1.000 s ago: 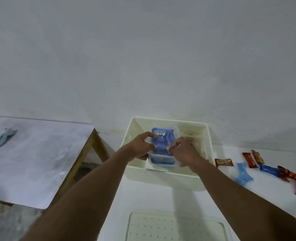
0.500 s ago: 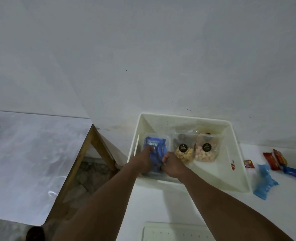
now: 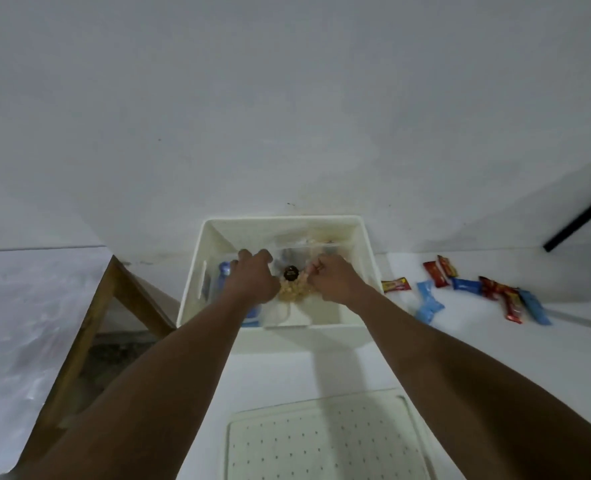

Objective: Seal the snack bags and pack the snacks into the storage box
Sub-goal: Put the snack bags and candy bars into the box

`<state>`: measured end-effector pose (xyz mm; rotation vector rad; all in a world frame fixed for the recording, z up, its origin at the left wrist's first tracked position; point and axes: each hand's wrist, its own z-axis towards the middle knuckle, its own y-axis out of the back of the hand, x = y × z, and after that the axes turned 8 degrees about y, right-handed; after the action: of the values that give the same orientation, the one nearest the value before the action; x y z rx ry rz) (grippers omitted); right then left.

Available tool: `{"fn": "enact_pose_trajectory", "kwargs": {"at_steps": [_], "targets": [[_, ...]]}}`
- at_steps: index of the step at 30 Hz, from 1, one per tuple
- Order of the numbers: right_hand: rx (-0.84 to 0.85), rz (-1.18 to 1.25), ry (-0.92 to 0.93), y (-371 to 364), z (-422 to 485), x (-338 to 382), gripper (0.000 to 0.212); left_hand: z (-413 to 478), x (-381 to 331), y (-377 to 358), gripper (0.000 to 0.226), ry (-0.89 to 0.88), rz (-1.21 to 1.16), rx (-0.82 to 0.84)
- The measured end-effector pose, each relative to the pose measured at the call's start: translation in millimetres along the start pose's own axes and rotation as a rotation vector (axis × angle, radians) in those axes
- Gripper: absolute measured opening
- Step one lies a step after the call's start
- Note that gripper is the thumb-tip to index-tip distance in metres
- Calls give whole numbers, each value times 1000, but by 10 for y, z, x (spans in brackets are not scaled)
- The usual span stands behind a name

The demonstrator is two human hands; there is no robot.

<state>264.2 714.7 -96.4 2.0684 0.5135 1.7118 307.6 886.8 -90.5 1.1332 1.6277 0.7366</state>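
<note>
A cream storage box stands on the white table against the wall. Both my hands are inside it. My left hand and my right hand are closed on either side of a clear bag of pale snacks with a round black label. A blue snack bag stands at the box's left side, partly hidden behind my left hand. More clear bags show dimly at the back of the box.
The box's perforated cream lid lies near me on the table. To the right of the box lie several small red and blue snack packets and a blue clip. A second, wooden-framed table stands at the left.
The blue snack bag went down into the box's left side and both hands let go of it. They shifted right and closed on the clear bag of pale snacks.
</note>
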Motion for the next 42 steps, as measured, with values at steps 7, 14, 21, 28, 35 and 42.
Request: {"fn": "enact_pose_trajectory", "kwargs": {"at_steps": [7,14,21,28,35,42], "targets": [[-327,58,-49,1181,-779,-665,20,-682,-1272,-625,43,-282,-185,-33],[-448,42,-165,2237,-1725,-1847,18,-1431,-2352,-1616,41,-487,-281,34],[-561,-413,-332,2698,-2984,-3327,30,-2180,-2645,-3151,67,-606,41,132],[-240,-527,-515,2280,-3969,-4462,94,-2582,-2603,-4261,84,-737,356,213],[-353,-472,-313,2405,-3800,-4694,73,-2516,-2788,-4514,67,-751,447,183],[-260,-606,-99,2564,-2750,-4742,77,-1710,-2475,-4308,59,-385,349,-73]]}}
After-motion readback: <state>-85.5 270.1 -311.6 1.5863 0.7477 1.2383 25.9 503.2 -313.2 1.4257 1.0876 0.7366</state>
